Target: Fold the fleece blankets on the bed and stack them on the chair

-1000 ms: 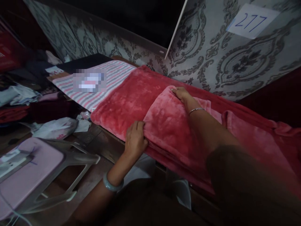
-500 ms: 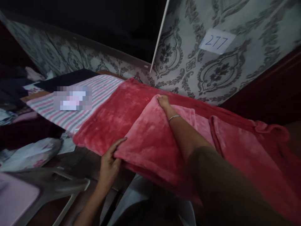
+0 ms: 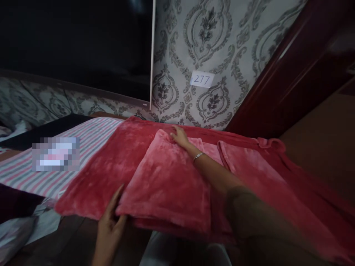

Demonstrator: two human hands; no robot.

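Observation:
A plush red blanket (image 3: 102, 173) lies spread across the table, with a lighter pink-red folded part (image 3: 163, 184) on top of it. At the near left corner of that fold is my left hand (image 3: 108, 225), its thumb and fingers apart around the corner. My right hand (image 3: 180, 136), with a silver bracelet at the wrist, rests at the far edge of the fold. Its fingers are spread and hold nothing. Further right, another folded layer (image 3: 255, 162) of the blanket overlaps the red part below.
A striped cloth (image 3: 97, 129) extends left of the blanket, with a blurred-out item (image 3: 57, 153) on it. Behind stands a large dark screen (image 3: 83, 48). A paper marked 277 (image 3: 202, 79) is on the patterned wall, and a dark red wooden frame (image 3: 266, 85) slants at right.
The view has swung to the right. My right hand has let go of the fold's far corner and opened. My left hand's fingers have parted at the near corner, and the fold lies flatter.

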